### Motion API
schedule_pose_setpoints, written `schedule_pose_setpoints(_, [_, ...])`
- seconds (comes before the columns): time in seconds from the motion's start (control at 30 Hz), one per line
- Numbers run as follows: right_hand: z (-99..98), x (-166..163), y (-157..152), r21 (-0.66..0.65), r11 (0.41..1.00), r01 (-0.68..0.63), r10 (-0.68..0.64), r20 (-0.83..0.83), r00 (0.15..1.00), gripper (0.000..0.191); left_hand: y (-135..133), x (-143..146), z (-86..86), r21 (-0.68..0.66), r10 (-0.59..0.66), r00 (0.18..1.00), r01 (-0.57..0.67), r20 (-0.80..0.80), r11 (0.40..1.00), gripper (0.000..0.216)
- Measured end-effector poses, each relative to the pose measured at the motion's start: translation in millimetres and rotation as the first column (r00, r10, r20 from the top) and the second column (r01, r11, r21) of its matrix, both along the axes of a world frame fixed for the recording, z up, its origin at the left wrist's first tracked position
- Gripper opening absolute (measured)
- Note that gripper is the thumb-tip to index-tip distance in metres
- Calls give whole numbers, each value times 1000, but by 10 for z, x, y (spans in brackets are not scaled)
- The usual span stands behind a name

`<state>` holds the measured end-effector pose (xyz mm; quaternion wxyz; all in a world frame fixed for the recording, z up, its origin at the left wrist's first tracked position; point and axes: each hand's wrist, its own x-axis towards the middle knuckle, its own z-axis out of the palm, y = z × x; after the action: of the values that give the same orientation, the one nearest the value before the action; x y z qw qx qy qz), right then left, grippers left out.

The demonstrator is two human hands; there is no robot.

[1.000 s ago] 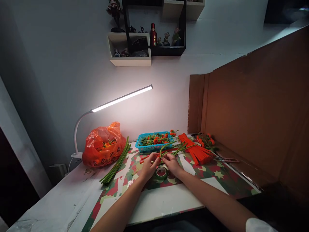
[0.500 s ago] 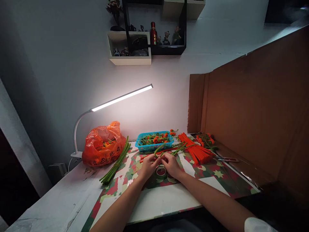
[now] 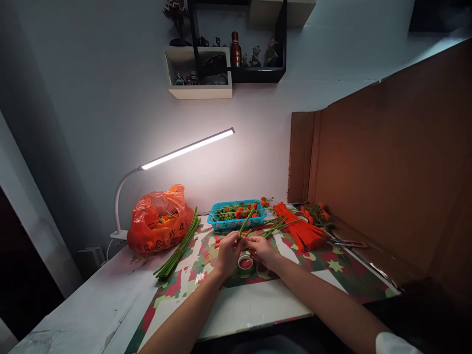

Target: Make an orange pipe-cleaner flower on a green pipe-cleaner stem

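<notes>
L hand (image 3: 229,249) pinches a thin green stem (image 3: 245,224), tilted up above the bench (image 3: 92,305); R hand (image 3: 261,248) has fingertips at its base, exact grip I can't tell. Dark-green tape roll (image 3: 246,273) lies just below. Behind: blue plastic basket (image 3: 236,226) w/ orange flowers (image 3: 239,213); R side, brown cardboard wall (image 3: 391,167). Red plastic bag (image 3: 140,226) has dark characters (image 3: 171,234), unclear to read.

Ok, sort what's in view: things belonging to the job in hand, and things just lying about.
Likely the job's:
green stem, in the left hand
tape roll, near the right hand
stem bundle
red strips
flower basket

Probably just lying about:
red bottle, figurines, on the shelf
</notes>
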<state>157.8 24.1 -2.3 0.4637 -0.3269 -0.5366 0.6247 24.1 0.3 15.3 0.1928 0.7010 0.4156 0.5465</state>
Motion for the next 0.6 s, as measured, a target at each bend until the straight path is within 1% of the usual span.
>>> schedule_pose_setpoints(0.07, [21, 24, -4, 54, 999, 7, -8, 15, 1000, 46, -3, -5, 11, -28, -9, 1000, 10, 24, 1000, 19])
schedule_pose_setpoints(0.13, [18, 37, 14, 162, 984, 76, -85, 44, 995, 43, 5, -17, 17, -80, -36, 996, 42, 78, 996, 19])
schedule_pose_setpoints(0.2, [-4, 42, 48, 234, 960, 151, -171, 64, 983, 39, 23, -35, 20, -184, -73, 980, 108, 184, 977, 22])
schedule_pose_setpoints(0.23, [-18, 43, 67, 248, 952, 179, -202, 71, 977, 38, 34, -43, 20, -251, -85, 965, 148, 249, 957, 24])
schedule_pose_setpoints(0.3, [-42, 46, 97, 262, 942, 210, -238, 79, 968, 35, 59, -57, 17, -377, -83, 926, 230, 368, 897, 27])
schedule_pose_setpoints(0.37, [-52, 51, 110, 283, 934, 219, -251, 80, 965, 34, 86, -64, 9, -455, -86, 891, 308, 446, 836, 28])
schedule_pose_setpoints(0.47, [-43, 62, 105, 296, 930, 216, -249, 77, 965, 34, 119, -70, -7, -477, -114, 835, 414, 539, 775, 26])
schedule_pose_setpoints(0.53, [-31, 70, 98, 290, 934, 210, -242, 78, 967, 34, 132, -77, -14, -468, -118, 805, 451, 582, 760, 25])
schedule_pose_setpoints(0.6, [-26, 76, 96, 291, 936, 197, -230, 83, 970, 34, 134, -85, -19, -464, -107, 791, 456, 602, 760, 25])
